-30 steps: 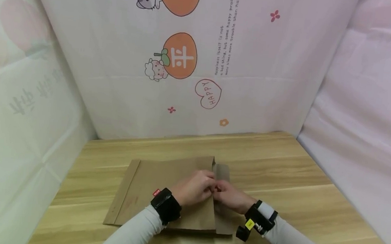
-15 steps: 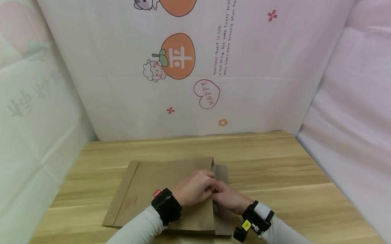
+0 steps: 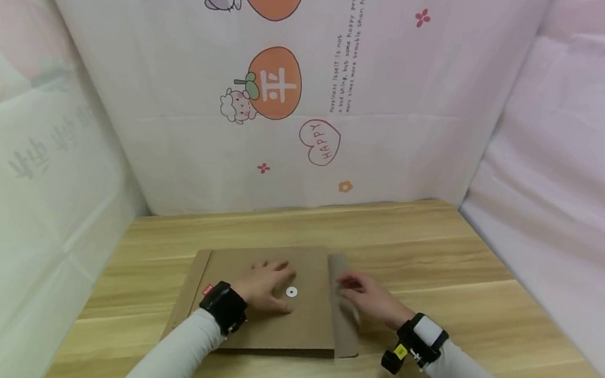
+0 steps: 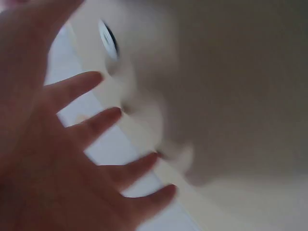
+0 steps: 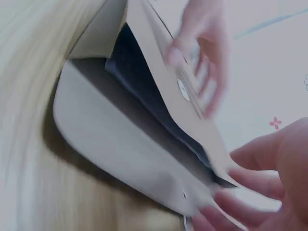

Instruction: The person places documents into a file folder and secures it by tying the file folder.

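A brown kraft document envelope (image 3: 308, 327) lies on the table, its flap (image 3: 344, 332) unfolded to the right. My left hand (image 3: 264, 288) spreads its fingers over the envelope's upper face, beside a white round button (image 3: 291, 292). In the left wrist view its fingertips reach the brown paper, with the button (image 4: 108, 41) near them. My right hand (image 3: 374, 300) is over the flap, fingers loosely bent. The right wrist view shows its thumb and fingers apart at the mouth's edge. A dark sheet-like thing (image 5: 139, 77) shows inside the gaping mouth.
The wood-grain table (image 3: 435, 273) extends around the envelope. White printed cloth (image 3: 396, 101) hangs behind it and at both sides. A small red label (image 3: 208, 289) sits on the envelope's left part, next to the left wrist's black strap (image 3: 223, 308).
My hands were together at the envelope's mouth and have parted. The left has moved left and spread its fingers, baring the white button; the right has shifted slightly right. The mouth's upper edge sits lower.
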Demonstrator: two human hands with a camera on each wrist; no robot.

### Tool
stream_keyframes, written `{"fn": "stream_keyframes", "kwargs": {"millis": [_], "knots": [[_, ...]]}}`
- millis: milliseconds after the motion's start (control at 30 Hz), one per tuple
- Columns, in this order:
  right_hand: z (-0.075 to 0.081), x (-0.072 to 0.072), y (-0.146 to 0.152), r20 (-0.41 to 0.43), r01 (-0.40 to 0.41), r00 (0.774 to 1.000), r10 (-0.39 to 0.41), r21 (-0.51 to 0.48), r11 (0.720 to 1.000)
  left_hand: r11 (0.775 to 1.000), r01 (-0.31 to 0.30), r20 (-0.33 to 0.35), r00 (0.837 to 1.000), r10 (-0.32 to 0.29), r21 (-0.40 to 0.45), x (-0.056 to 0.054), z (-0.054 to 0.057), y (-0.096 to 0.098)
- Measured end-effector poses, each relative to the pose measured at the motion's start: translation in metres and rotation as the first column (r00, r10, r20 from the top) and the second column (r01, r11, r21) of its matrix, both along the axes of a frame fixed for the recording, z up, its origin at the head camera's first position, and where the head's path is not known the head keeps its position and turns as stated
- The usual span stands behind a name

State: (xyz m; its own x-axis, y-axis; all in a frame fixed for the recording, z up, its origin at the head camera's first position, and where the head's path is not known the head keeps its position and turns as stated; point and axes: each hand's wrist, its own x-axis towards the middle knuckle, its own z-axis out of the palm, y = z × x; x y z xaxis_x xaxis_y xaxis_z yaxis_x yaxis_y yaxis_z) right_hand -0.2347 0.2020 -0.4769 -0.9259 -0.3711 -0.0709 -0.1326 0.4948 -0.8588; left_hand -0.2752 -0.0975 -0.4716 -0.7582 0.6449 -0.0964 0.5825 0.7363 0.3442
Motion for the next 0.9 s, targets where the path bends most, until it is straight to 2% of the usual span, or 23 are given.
{"fn": "stream_keyframes", "kwargs": {"millis": [100, 200, 267, 367, 467, 533, 600, 700, 733, 833, 900], "knots": [[0.001, 0.0, 0.006, -0.031, 0.075, 0.997, -0.074, 0.026, 0.997, 0.997, -0.065, 0.06, 0.996, 0.068, -0.051, 0.003, 0.007, -0.015], [0.0, -0.002, 0.009, 0.011, 0.093, 0.996, -0.093, 0.026, 0.995, 0.991, -0.101, 0.081, 0.991, 0.108, -0.086, 0.006, 0.012, -0.02], [-0.002, -0.003, 0.008, 0.078, 0.059, 0.995, -0.059, 0.002, 0.998, 0.987, -0.12, 0.085, 0.988, 0.13, -0.109, 0.008, 0.015, -0.02], [-0.004, -0.003, 0.004, 0.158, -0.029, 0.987, 0.034, -0.03, 0.999, 0.977, -0.144, 0.088, 0.983, 0.159, -0.158, 0.01, 0.018, -0.016], [-0.005, -0.002, -0.003, 0.14, -0.113, 0.984, 0.111, 0.006, 0.994, 0.963, -0.16, 0.066, 0.982, 0.178, -0.215, 0.006, 0.02, -0.011], [-0.004, -0.002, -0.007, 0.1, -0.134, 0.987, 0.127, 0.059, 0.989, 0.962, -0.151, 0.029, 0.986, 0.162, -0.227, -0.003, 0.021, -0.008], [-0.003, -0.003, -0.01, 0.055, -0.135, 0.99, 0.129, 0.116, 0.984, 0.971, -0.125, 0.002, 0.992, 0.128, -0.203, -0.013, 0.021, -0.005], [-0.001, -0.01, -0.009, -0.01, -0.12, 0.992, 0.124, 0.19, 0.974, 0.99, -0.034, -0.017, 0.999, 0.032, -0.137, -0.027, 0.015, 0.0], [-0.002, -0.014, -0.008, -0.028, -0.112, 0.992, 0.12, 0.211, 0.971, 0.993, -0.002, -0.026, 1.0, -0.001, -0.116, -0.031, 0.009, 0.0], [-0.005, -0.032, 0.001, -0.084, -0.076, 0.992, 0.099, 0.252, 0.965, 0.992, 0.047, -0.015, 0.999, -0.049, -0.113, -0.032, 0.007, 0.003], [-0.009, -0.049, 0.01, -0.124, -0.03, 0.99, 0.067, 0.278, 0.96, 0.99, 0.035, -0.019, 0.999, -0.038, -0.14, -0.028, 0.011, 0.004]]}}
